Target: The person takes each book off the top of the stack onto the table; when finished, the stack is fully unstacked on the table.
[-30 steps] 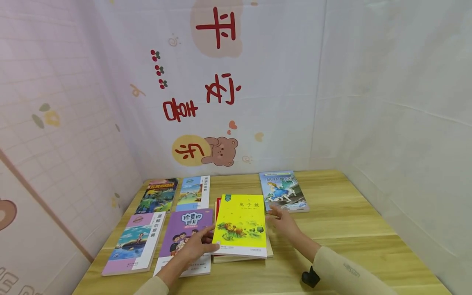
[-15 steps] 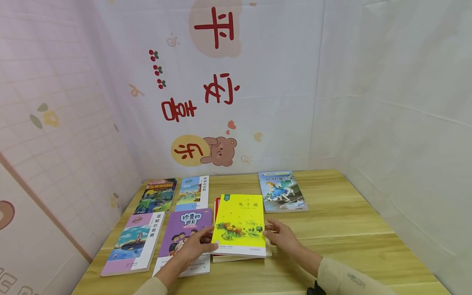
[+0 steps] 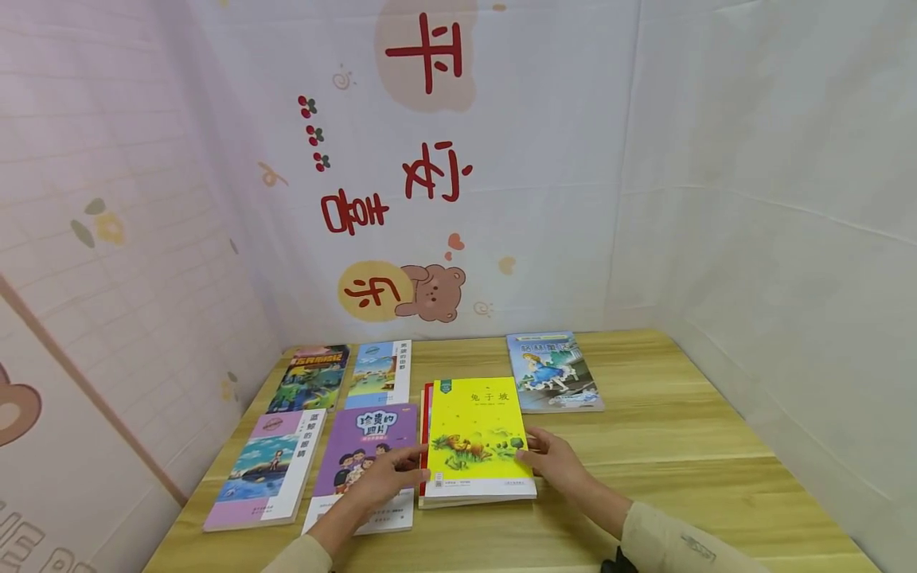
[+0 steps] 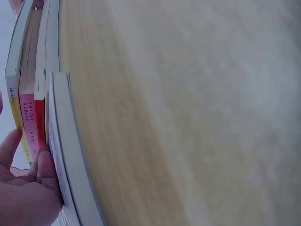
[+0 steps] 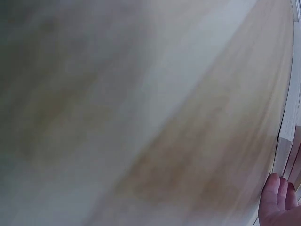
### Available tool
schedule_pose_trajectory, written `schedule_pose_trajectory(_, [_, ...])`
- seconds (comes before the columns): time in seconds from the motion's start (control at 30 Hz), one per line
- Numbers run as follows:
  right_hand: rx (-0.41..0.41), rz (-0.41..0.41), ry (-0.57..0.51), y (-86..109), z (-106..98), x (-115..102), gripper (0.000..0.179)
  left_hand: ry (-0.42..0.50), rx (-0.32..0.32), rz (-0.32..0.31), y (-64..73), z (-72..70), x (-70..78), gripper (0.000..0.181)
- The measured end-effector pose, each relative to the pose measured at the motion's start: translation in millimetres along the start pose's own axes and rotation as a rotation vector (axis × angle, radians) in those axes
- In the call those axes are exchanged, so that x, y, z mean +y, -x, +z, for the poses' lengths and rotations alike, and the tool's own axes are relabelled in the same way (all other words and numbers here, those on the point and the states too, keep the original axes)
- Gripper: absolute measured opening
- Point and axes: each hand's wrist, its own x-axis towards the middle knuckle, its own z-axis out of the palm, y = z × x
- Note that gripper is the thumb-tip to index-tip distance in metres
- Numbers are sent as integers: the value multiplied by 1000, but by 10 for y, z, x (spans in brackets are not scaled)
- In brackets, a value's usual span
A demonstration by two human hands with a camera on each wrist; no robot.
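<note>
A yellow book (image 3: 478,422) tops a small stack of books at the middle of the table, in the head view. Below its left edge a red book (image 3: 426,418) peeks out. My left hand (image 3: 383,480) touches the stack's left side, its forearm over the purple book (image 3: 351,438). In the left wrist view its fingertips meet the spines, among them a pink spine (image 4: 29,117) and a red spine (image 4: 40,120). Against the stack's right side rests my right hand (image 3: 562,465). The right wrist view shows its fingertips at the page edges (image 5: 283,153).
A pink-and-blue book (image 3: 261,469) lies at the left front. Behind it are a dark green book (image 3: 310,382) and a light blue book (image 3: 376,378). A blue fairy-tale book (image 3: 555,374) lies right of the stack at the back. Printed cloth walls (image 3: 544,159) border the table.
My right hand has come in from the upper right to the stack's right side. The yellow book has turned slightly and sits more squarely over the books below. The left hand has barely moved.
</note>
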Motion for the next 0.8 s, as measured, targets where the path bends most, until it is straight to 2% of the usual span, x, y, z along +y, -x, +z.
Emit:
schedule_pose_trajectory(0.2, [-4,10,1,2,-23,-11,63,-42,14,-19,-4,11,15,64])
schedule_pose_trajectory(0.5, [0,45,9,14,-51,-48,66,-67,-13,38,-10,-5,-28,59])
schedule_pose_trajectory(0.8, [-71,79,-11,9,-44,-38,60,-74,5,23,8,16,-20,61])
